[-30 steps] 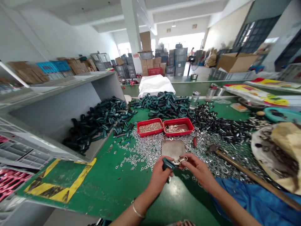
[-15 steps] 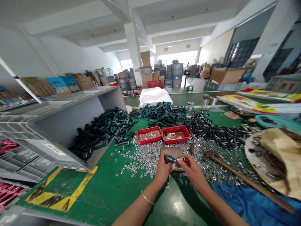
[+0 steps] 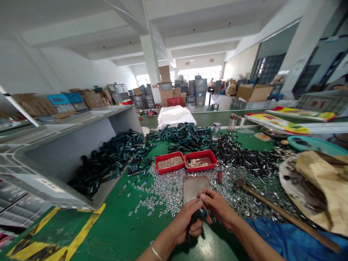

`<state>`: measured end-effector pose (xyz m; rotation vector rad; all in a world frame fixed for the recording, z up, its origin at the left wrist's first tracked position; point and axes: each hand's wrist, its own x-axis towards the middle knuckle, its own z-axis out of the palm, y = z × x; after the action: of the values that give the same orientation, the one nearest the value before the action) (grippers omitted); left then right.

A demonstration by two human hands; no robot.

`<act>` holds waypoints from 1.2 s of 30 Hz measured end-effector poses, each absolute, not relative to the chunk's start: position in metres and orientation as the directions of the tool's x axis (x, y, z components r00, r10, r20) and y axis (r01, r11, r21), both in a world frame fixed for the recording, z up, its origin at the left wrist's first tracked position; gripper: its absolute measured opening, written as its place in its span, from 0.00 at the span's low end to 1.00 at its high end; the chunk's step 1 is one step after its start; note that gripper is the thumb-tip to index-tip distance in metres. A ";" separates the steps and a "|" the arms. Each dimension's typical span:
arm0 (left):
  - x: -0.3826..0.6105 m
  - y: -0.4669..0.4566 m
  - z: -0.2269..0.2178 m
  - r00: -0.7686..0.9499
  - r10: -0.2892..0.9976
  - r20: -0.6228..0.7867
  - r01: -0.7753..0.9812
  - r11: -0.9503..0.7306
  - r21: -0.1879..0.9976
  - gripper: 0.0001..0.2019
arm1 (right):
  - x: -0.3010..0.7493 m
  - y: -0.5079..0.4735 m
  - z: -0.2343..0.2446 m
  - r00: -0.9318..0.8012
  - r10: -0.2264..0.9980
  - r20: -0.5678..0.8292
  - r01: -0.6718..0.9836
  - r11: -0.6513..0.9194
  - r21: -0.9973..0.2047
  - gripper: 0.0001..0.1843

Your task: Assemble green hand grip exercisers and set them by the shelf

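My left hand [image 3: 187, 223] is closed around a dark green plastic part [image 3: 196, 216], held upright just above the green table [image 3: 119, 224]. My right hand [image 3: 216, 207] pinches a small silver metal piece [image 3: 201, 197] at the top of that part. Both hands are near the front edge, just below a flat grey metal plate [image 3: 193, 186]. Loose silver washers [image 3: 168, 190] lie scattered around the plate.
Two red trays [image 3: 170, 162] [image 3: 201, 160] of small metal parts sit beyond the plate. Piles of green plastic parts [image 3: 114, 159] and black screws [image 3: 244, 154] lie behind. A hammer [image 3: 272, 208] lies at right beside blue cloth [image 3: 299, 239]. A grey shelf unit [image 3: 67, 141] stands at left.
The view tilted upward. My hands dropped lower and closer to me; the green part turned from lying sideways to standing upright in my left hand.
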<state>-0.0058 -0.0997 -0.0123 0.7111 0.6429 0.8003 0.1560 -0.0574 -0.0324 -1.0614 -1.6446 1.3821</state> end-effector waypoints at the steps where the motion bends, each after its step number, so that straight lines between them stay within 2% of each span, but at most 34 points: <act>1: -0.003 -0.093 -0.017 0.441 0.862 -0.250 -0.436 0.449 0.780 0.18 | 0.158 -0.045 -0.036 -0.395 0.915 0.083 0.287 0.209 -0.935 0.20; 3: -0.002 -0.078 -0.024 0.195 0.957 -0.215 -0.441 0.281 0.852 0.17 | 0.165 -0.014 -0.042 -0.382 0.901 0.208 0.520 0.395 -0.757 0.19; 5: -0.009 -0.061 -0.024 0.004 0.991 -0.135 -0.404 0.125 0.906 0.16 | 0.174 0.021 -0.045 -0.373 0.886 0.274 0.627 0.459 -0.629 0.15; 6: -0.014 -0.052 -0.023 -0.036 0.994 -0.104 -0.388 0.082 0.918 0.17 | 0.179 0.037 -0.045 -0.384 0.879 0.283 0.652 0.475 -0.591 0.14; 11: -0.032 -0.017 -0.009 0.064 0.992 -0.109 -0.430 0.126 0.894 0.19 | 0.191 0.083 -0.051 -0.507 0.822 0.260 0.736 0.570 -0.366 0.13; 15: -0.019 0.006 -0.015 0.081 0.984 -0.159 -0.538 0.177 0.824 0.19 | 0.197 0.091 -0.059 -0.543 0.804 0.242 0.759 0.593 -0.268 0.13; 18: 0.001 0.018 -0.027 0.025 0.983 -0.181 -0.574 0.163 0.803 0.20 | 0.206 0.094 -0.062 -0.530 0.813 0.240 0.776 0.579 -0.248 0.13; 21: 0.017 0.024 -0.035 -0.008 0.984 -0.176 -0.533 0.145 0.833 0.20 | 0.214 0.091 -0.061 -0.493 0.833 0.250 0.788 0.550 -0.276 0.11; 25: 0.023 0.029 -0.031 -0.136 0.987 -0.087 -0.468 0.013 0.884 0.19 | 0.212 0.076 -0.058 -0.411 0.868 0.279 0.798 0.490 -0.351 0.11; 29: 0.011 0.038 -0.018 -0.295 0.954 -0.048 -0.424 -0.086 0.901 0.19 | 0.190 0.069 -0.054 -0.395 0.886 0.243 0.790 0.462 -0.403 0.09; 32: 0.000 0.042 -0.011 -0.289 0.957 -0.035 -0.397 -0.087 0.914 0.18 | 0.168 0.073 -0.054 -0.357 0.914 0.192 0.811 0.405 -0.423 0.07; 36: -0.009 0.043 -0.010 -0.186 0.983 -0.009 -0.361 -0.060 0.931 0.19 | 0.148 0.084 -0.054 -0.275 0.951 0.140 0.831 0.309 -0.463 0.05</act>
<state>-0.0093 0.0435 -0.0105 0.8515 1.0411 1.5154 0.1481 0.0836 -0.0540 -1.5889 -2.1926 0.4230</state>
